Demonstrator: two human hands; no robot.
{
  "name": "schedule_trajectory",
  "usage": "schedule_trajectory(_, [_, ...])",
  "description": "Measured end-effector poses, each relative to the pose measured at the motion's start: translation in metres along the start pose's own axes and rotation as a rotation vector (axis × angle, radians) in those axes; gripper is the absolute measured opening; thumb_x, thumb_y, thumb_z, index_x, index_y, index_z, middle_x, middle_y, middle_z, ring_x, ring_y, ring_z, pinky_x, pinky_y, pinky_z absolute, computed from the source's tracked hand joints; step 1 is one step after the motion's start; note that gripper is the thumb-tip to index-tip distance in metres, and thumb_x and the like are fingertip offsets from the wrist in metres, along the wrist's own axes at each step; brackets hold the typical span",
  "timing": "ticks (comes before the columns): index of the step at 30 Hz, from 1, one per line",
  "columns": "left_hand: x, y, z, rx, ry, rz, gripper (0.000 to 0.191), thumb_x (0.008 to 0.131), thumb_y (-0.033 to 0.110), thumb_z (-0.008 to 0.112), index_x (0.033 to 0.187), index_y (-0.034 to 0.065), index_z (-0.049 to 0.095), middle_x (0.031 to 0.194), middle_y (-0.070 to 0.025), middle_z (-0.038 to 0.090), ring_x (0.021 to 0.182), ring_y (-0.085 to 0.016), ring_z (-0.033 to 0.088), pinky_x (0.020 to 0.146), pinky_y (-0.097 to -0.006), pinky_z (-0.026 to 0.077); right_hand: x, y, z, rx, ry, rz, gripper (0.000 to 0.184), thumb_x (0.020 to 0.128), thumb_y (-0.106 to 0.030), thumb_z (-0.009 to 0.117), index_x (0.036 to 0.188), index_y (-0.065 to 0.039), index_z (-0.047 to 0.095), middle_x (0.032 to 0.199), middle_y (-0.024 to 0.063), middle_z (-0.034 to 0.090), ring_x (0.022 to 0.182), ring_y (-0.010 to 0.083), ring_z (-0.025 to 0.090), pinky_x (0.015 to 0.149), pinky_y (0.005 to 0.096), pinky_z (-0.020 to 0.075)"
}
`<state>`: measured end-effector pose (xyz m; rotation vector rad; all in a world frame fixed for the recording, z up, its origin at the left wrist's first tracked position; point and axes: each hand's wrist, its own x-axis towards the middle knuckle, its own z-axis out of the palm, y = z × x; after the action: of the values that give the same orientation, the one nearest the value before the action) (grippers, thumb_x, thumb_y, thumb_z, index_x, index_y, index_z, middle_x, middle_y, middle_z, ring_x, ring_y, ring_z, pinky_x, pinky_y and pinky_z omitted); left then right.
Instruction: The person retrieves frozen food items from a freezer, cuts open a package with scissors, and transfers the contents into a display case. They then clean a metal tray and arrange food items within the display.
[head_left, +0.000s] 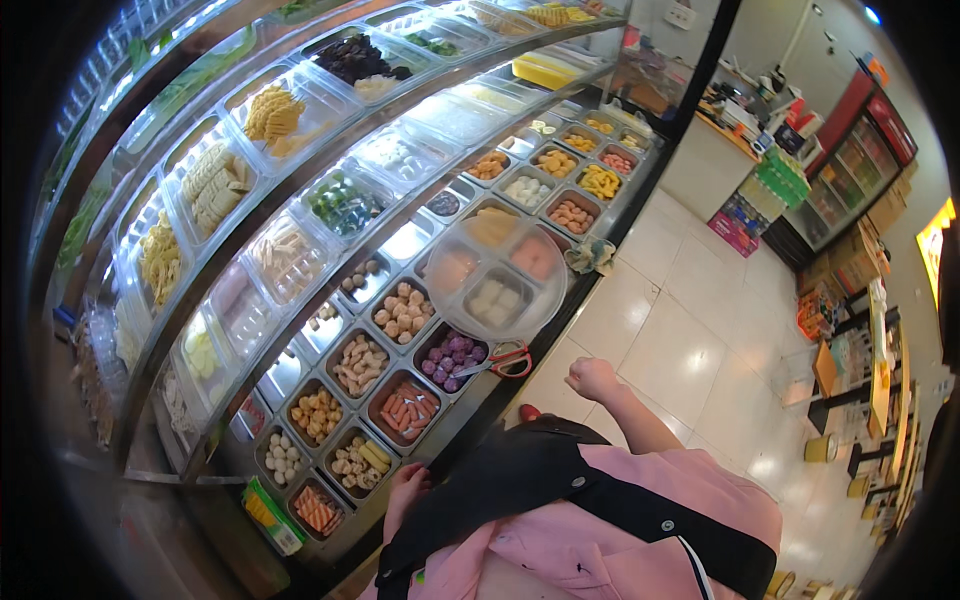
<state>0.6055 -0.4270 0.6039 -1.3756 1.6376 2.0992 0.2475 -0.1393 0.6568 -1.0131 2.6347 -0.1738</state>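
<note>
My left hand (409, 482) is low at the counter's front edge, close to metal pans of mushroom-like pieces and yellow rolls (361, 463) and small sausages (409, 409). Its fingers are partly hidden. My right hand (592, 379) is raised over the floor in a loose fist, with nothing visible in it. To its left, red-handled scissors (511, 359) lie at the counter edge, blades across a pan of purple balls (452, 361). A round translucent lid (496, 279) covers several pans beyond. A crumpled cloth (590, 256) lies beside the lid.
Glass shelves (300, 176) with tubs of noodles (274, 114), greens and other food rise over the pans. A green packet (271, 516) stands at the counter's near end. Tiled floor (675, 330) runs to the right, with a drinks fridge (851, 169), boxes (855, 259), tables and stools beyond.
</note>
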Motion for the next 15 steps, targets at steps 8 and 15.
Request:
schedule_trajectory(8, [0.011,0.011,0.02,0.023,0.047,0.1,0.034,0.086,0.019,0.06,0.115,0.002,0.052,0.09,-0.0077,0.062,0.071,-0.013,0.061,0.06,-0.0242,0.049,0.001,0.05,-0.017,0.026,-0.089,0.077,0.027,0.076,-0.037,0.062,0.083,-0.011,0.064,0.091,0.0113,0.062,0.085,0.0288,0.06,0.073,0.0417,0.0483])
schedule_trajectory(15, [0.028,-0.061,0.064,0.32,0.281,0.166,0.033,0.085,0.02,0.062,0.109,-0.0019,0.06,0.093,-0.0117,0.064,0.079,-0.015,0.06,0.071,-0.0259,0.048,0.12,0.118,-0.047,-0.027,0.081,-0.034,0.03,0.072,-0.035,0.066,0.09,-0.01,0.064,0.096,0.0122,0.06,0.087,0.0302,0.059,0.075,0.0409,0.0493])
